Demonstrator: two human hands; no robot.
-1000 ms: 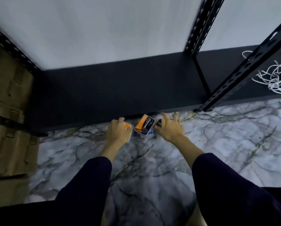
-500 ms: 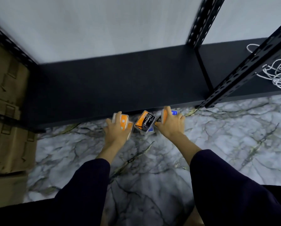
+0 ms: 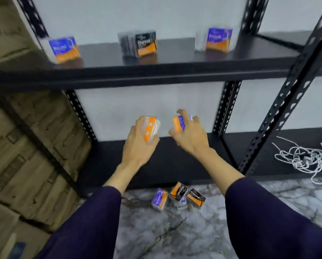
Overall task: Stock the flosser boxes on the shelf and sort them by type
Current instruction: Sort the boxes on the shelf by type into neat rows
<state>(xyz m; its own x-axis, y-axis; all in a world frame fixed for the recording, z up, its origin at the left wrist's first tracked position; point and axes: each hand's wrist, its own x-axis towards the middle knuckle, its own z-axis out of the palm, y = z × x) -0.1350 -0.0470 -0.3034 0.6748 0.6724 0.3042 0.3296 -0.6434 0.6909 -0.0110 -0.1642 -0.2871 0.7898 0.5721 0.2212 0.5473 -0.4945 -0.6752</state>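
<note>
while both arms are raised in front of the black metal rack, the left hand (image 3: 137, 144) grips an orange-and-clear flosser box (image 3: 150, 128), fingers wrapped round it so its label stays hidden, and the right hand (image 3: 191, 136) pinches a blue-and-orange flosser box (image 3: 179, 122) whose print is too smeared to read. on the upper shelf (image 3: 175, 57) three boxes stand upright and well apart: a blue one at the left (image 3: 64, 49), a black charcoal one in the middle (image 3: 140, 43), another blue one at the right (image 3: 217, 39), all blurred. down on the marble floor (image 3: 175, 236), just before the rack's bottom shelf, lie a blue box (image 3: 159, 199) and two charcoal boxes (image 3: 179, 191) (image 3: 195, 198), touching; something pale beneath them is hard to make out. a tangle of white cord (image 3: 304, 157) rests at the right, and cardboard cartons (image 3: 25, 146) are cut off at the left.
</note>
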